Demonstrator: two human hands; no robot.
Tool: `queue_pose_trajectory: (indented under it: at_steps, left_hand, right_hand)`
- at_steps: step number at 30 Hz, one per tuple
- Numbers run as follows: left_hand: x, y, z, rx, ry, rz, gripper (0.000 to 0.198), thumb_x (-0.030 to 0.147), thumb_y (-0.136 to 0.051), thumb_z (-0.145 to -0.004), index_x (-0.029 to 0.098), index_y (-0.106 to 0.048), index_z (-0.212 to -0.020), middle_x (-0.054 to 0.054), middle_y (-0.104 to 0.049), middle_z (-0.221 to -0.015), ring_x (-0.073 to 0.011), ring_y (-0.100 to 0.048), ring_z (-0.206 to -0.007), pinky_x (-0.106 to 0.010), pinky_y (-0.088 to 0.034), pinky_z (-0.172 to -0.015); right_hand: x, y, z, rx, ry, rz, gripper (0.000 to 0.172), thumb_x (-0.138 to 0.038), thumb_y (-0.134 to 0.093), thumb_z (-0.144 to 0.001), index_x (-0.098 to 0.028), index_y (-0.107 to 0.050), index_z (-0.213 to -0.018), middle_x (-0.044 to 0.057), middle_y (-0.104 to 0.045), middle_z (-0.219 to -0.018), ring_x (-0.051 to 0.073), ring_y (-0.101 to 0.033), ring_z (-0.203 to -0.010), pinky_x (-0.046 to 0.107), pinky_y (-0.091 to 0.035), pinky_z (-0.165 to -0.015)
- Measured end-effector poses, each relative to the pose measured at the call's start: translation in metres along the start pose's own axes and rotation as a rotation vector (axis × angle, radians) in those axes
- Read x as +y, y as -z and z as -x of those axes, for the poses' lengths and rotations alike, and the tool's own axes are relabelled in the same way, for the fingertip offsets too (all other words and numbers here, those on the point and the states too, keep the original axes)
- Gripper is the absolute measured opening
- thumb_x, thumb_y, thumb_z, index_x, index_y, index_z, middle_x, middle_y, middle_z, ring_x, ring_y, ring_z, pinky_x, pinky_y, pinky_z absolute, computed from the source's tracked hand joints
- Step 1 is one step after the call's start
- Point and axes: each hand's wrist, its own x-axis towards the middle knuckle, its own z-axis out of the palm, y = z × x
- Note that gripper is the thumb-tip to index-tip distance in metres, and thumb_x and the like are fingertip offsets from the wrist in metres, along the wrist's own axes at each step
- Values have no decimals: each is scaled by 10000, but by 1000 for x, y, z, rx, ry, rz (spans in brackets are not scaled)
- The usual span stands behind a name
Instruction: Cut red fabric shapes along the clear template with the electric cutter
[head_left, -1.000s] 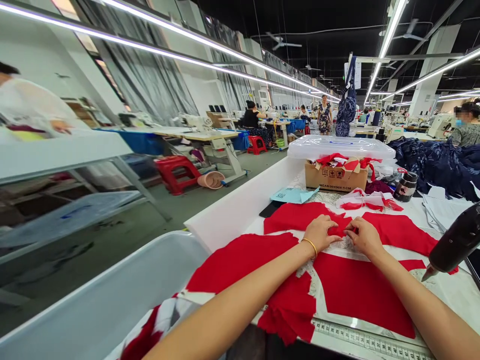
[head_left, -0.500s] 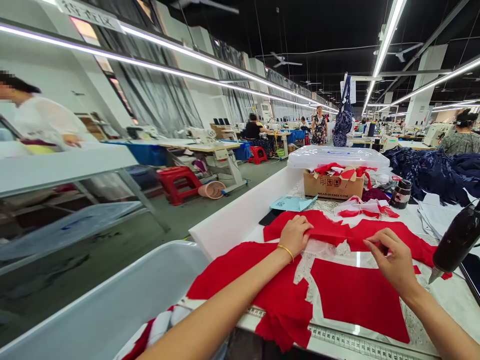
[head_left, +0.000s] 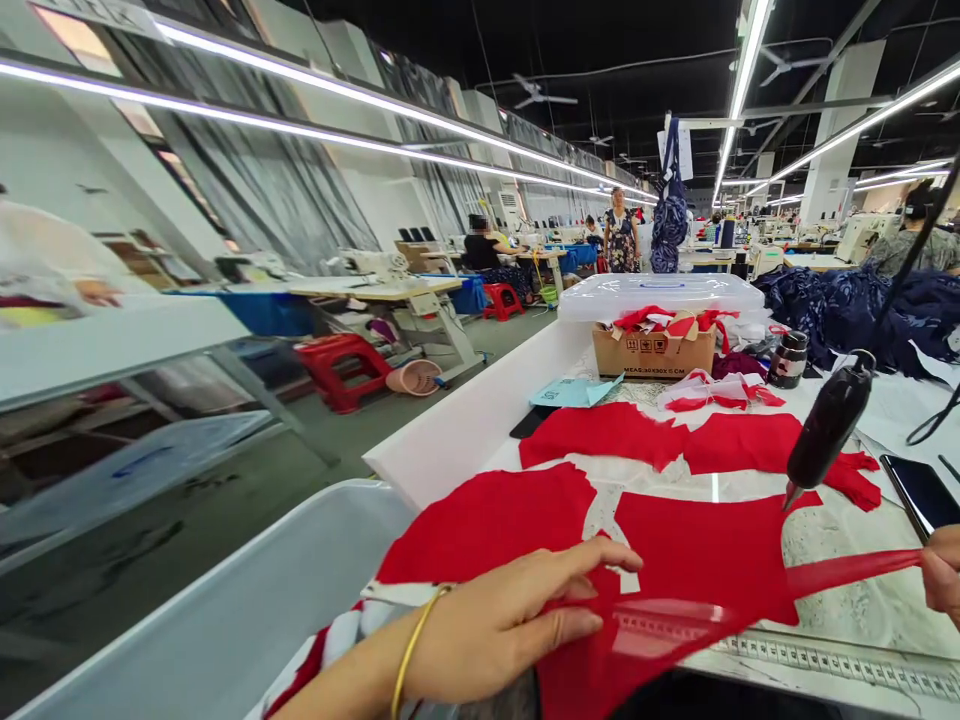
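My left hand [head_left: 517, 625], with a gold bangle at the wrist, is over the near red fabric, its fingers apart and resting on the cloth. At the right edge my right hand [head_left: 941, 570] pinches the end of a thin red strip [head_left: 855, 572], stretched out from the cloth at the table's front edge. Flat red pieces lie around: a rounded one [head_left: 487, 520] at left, one with curved sides [head_left: 697, 540] in the middle, and two behind [head_left: 607, 432]. A black tool with a pointed metal tip [head_left: 829, 425] hangs over the middle piece.
A measuring tape [head_left: 847, 665] runs along the front edge. Behind stand a cardboard box of scraps [head_left: 652, 355], a clear lid [head_left: 664, 295] and a dark jar [head_left: 787, 360]. A phone [head_left: 922, 495] lies right; a pale bin [head_left: 225, 600] stands left.
Both hands have come nearer, from the back pieces to the front edge. My right hand has moved right, drawing out a red strip. The black tool appears further left, and the view has shifted.
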Motion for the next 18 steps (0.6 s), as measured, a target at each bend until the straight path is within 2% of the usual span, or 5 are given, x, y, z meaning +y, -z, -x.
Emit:
queue_pose_trajectory:
  at_steps: [4,6,11,15,18]
  left_hand:
    - [2,-6,-25,-123,44,111,505,685,-485,-954,200,-598,-872,9,-569,-801,-156,-500,-710,-253,-442,-689]
    - [-11,-14,-47,-62,96,38,501,658,-505,-919,200,-518,-717,20,-502,-723,-152,-457,-686,-261,-414,-665]
    - [-48,-33,-88,163,161,-141,441,586,-614,-830,223,-463,-629,5,-509,-686,-216,-493,-801,-319,-438,-759]
    - [-62,-37,-106,222,158,-192,416,521,-678,-802,232,-456,-603,-18,-539,-708,-257,-508,-882,-351,-444,-796]
    - [-66,-37,-116,239,143,-226,404,484,-708,-803,228,-482,-588,-32,-578,-736,-266,-521,-892,-368,-447,-810]
  right_hand:
    - [5,-8,-6,-102,-64,79,259,-394,-660,-942,-243,-617,-736,0,-580,-644,143,-529,-530,285,-433,-496]
    - [19,-18,-7,-180,-125,132,334,-471,-623,-946,-240,-610,-705,-23,-534,-569,131,-485,-464,281,-406,-458]
    - [60,-37,-1,-433,-313,372,333,-484,-571,-879,-239,-580,-654,0,-635,-621,143,-512,-459,290,-402,-497]
    - [72,-46,-7,-587,-439,553,174,-332,-598,-842,-233,-610,-700,6,-701,-732,158,-578,-546,274,-385,-539]
    - [78,-50,-14,-595,-468,634,91,-256,-625,-821,-233,-647,-737,7,-708,-746,163,-607,-592,258,-367,-548]
